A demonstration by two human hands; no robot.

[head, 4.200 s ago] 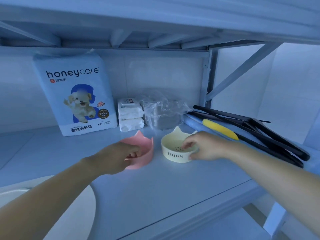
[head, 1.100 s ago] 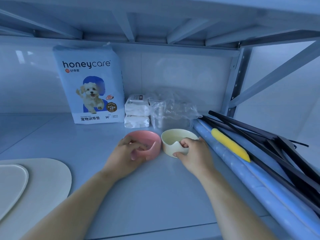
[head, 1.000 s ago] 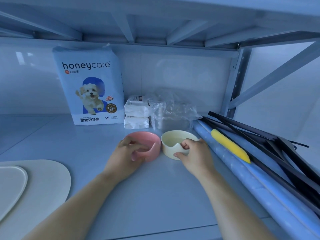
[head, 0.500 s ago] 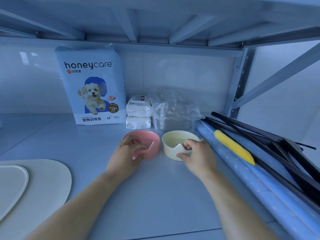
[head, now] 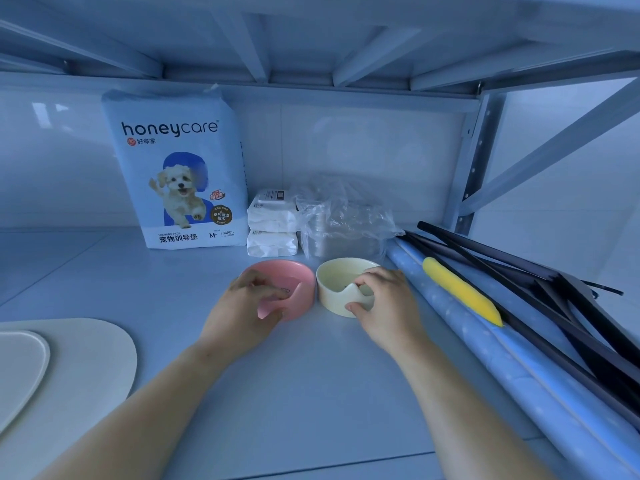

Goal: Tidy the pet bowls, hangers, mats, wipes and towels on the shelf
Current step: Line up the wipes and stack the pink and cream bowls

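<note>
head view: pink bowl point(head: 294, 273) and cream bowl point(head: 337, 271) stand upright side by side, almost touching, on the shelf point(head: 311, 393) just in front of the wipes point(head: 272, 223) and a clear bag point(head: 343, 220); left hand point(head: 242, 306) grasps the pink rim with fingers curled inside, right hand point(head: 384, 299) grasps the cream rim likewise. change: within four seconds both bowls have gone rearward and turned, then barely shifted, so the pairing looks nearly placed. orientation: round, no long axis; ear points face the person.
</note>
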